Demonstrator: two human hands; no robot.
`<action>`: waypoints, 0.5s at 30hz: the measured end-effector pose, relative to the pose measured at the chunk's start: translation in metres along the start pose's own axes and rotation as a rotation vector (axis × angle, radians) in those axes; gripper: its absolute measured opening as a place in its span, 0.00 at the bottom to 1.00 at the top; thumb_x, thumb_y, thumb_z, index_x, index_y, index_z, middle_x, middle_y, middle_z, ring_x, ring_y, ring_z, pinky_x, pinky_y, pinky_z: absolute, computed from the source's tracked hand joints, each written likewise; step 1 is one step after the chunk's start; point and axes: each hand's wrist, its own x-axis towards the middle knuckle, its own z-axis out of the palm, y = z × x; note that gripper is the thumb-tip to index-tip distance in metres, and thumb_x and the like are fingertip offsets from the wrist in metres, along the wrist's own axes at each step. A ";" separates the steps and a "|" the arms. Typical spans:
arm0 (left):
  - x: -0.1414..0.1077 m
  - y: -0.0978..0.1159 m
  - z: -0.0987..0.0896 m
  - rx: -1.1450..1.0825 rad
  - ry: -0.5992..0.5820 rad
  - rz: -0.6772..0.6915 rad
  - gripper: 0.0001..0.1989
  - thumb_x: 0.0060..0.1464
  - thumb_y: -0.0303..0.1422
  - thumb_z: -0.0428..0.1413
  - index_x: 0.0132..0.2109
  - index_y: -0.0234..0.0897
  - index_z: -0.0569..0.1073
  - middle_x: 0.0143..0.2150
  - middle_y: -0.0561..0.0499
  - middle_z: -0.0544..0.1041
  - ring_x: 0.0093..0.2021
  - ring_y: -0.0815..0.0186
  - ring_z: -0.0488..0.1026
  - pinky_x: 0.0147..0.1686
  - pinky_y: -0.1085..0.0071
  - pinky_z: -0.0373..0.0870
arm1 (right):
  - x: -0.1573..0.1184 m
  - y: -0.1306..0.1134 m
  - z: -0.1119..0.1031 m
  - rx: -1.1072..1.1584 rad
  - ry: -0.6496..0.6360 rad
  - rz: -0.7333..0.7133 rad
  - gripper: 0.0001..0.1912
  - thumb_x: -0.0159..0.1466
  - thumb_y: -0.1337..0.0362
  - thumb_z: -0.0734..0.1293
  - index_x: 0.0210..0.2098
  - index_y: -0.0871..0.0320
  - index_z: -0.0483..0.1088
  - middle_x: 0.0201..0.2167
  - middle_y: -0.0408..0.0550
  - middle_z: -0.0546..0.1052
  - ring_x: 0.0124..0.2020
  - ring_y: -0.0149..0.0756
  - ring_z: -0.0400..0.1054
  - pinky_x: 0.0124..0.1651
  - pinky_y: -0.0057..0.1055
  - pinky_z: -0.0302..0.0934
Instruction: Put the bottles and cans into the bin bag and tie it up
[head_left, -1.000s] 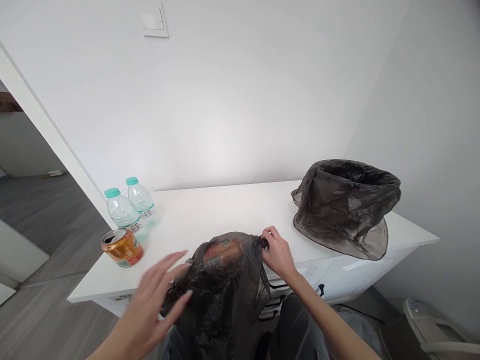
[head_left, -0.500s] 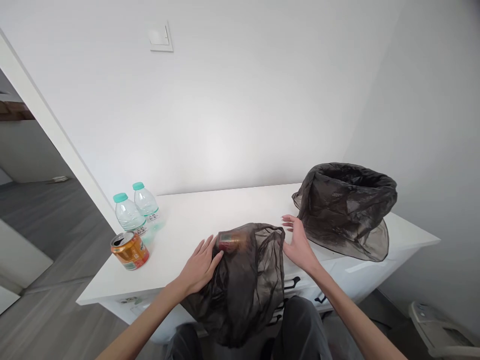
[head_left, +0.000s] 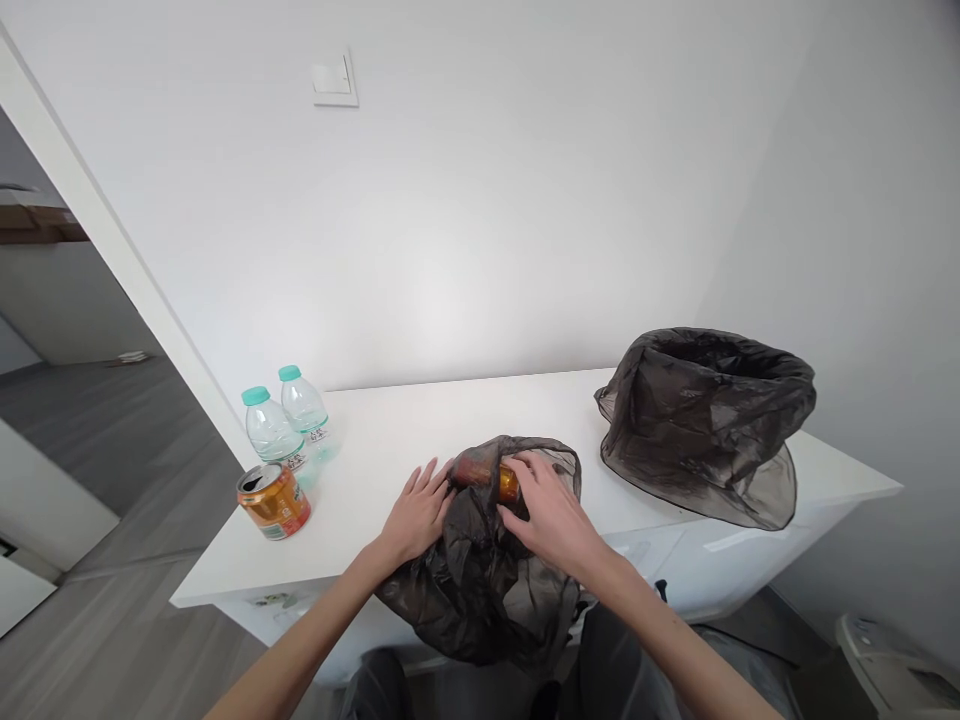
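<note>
A dark, see-through garbage bag (head_left: pixel 480 560) lies over the front edge of the white counter and hangs down toward my knees. Inside its mouth an orange can (head_left: pixel 509 485) rests on its side, partly seen through the film. My right hand (head_left: pixel 551 520) reaches into the bag's opening, fingers over the can and thumb below it. At the bag's left edge is my left hand (head_left: pixel 415 515), palm down, fingers stretched out on the counter and thumb against the film. Whether it pinches any of the film is hard to make out.
A second dark garbage bag (head_left: pixel 697 425) stands with its mouth wide at the counter's right. To the left are an upright orange can (head_left: pixel 274 502) and two clear bottles with green caps (head_left: pixel 274 430) (head_left: pixel 304 405). A wall rises behind the white counter (head_left: pixel 390 420).
My right hand has moved left from the bag's right rim into its opening and closed around the can. The bag's mouth is more bunched. My left hand stays at its left side.
</note>
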 end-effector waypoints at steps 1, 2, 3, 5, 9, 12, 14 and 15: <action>0.000 0.000 0.001 0.005 -0.002 -0.003 0.24 0.73 0.37 0.39 0.67 0.41 0.69 0.74 0.48 0.63 0.77 0.54 0.50 0.74 0.49 0.51 | 0.006 0.003 0.011 -0.076 0.004 0.026 0.23 0.63 0.63 0.68 0.58 0.52 0.66 0.57 0.58 0.71 0.57 0.54 0.67 0.54 0.46 0.65; 0.000 0.000 0.003 0.011 -0.002 -0.009 0.23 0.73 0.37 0.39 0.66 0.42 0.70 0.75 0.49 0.61 0.77 0.54 0.50 0.74 0.49 0.51 | 0.012 0.006 0.020 -0.141 0.000 0.054 0.24 0.62 0.64 0.69 0.57 0.54 0.66 0.55 0.59 0.72 0.56 0.55 0.67 0.54 0.46 0.64; 0.000 0.000 0.004 0.018 -0.003 -0.020 0.24 0.73 0.38 0.39 0.66 0.42 0.70 0.76 0.50 0.59 0.77 0.54 0.50 0.73 0.49 0.51 | 0.016 0.009 0.029 -0.186 -0.011 0.081 0.23 0.60 0.65 0.70 0.55 0.55 0.66 0.54 0.59 0.73 0.55 0.56 0.68 0.53 0.46 0.64; 0.003 0.000 0.007 0.033 0.006 -0.063 0.24 0.73 0.38 0.38 0.67 0.42 0.69 0.77 0.51 0.56 0.77 0.52 0.50 0.73 0.48 0.52 | 0.021 0.015 0.040 -0.216 -0.044 0.130 0.22 0.59 0.65 0.72 0.52 0.55 0.67 0.51 0.58 0.75 0.51 0.55 0.71 0.49 0.43 0.65; 0.018 -0.002 0.017 0.048 0.040 -0.143 0.24 0.72 0.38 0.39 0.67 0.43 0.69 0.77 0.52 0.56 0.77 0.47 0.50 0.72 0.45 0.54 | 0.023 0.026 0.041 -0.101 -0.018 0.176 0.18 0.61 0.59 0.72 0.48 0.55 0.68 0.47 0.56 0.78 0.46 0.52 0.75 0.43 0.38 0.65; 0.037 -0.008 0.027 0.043 0.051 -0.165 0.23 0.71 0.38 0.41 0.67 0.46 0.70 0.77 0.52 0.58 0.77 0.46 0.49 0.72 0.44 0.52 | 0.018 0.041 0.027 0.075 0.047 0.209 0.16 0.62 0.55 0.71 0.46 0.54 0.69 0.44 0.53 0.80 0.46 0.50 0.75 0.45 0.38 0.66; 0.054 -0.014 0.032 0.039 0.046 -0.177 0.24 0.71 0.38 0.41 0.67 0.47 0.70 0.76 0.51 0.58 0.77 0.46 0.48 0.72 0.43 0.51 | 0.013 0.055 0.015 0.213 0.064 0.260 0.20 0.61 0.52 0.72 0.48 0.53 0.71 0.46 0.51 0.80 0.48 0.49 0.75 0.49 0.41 0.67; 0.063 -0.018 0.035 0.038 0.038 -0.180 0.24 0.71 0.39 0.41 0.67 0.46 0.70 0.76 0.51 0.58 0.77 0.46 0.47 0.72 0.43 0.50 | 0.011 0.063 0.009 0.300 0.054 0.285 0.22 0.60 0.50 0.72 0.50 0.53 0.71 0.48 0.50 0.80 0.49 0.48 0.75 0.52 0.42 0.67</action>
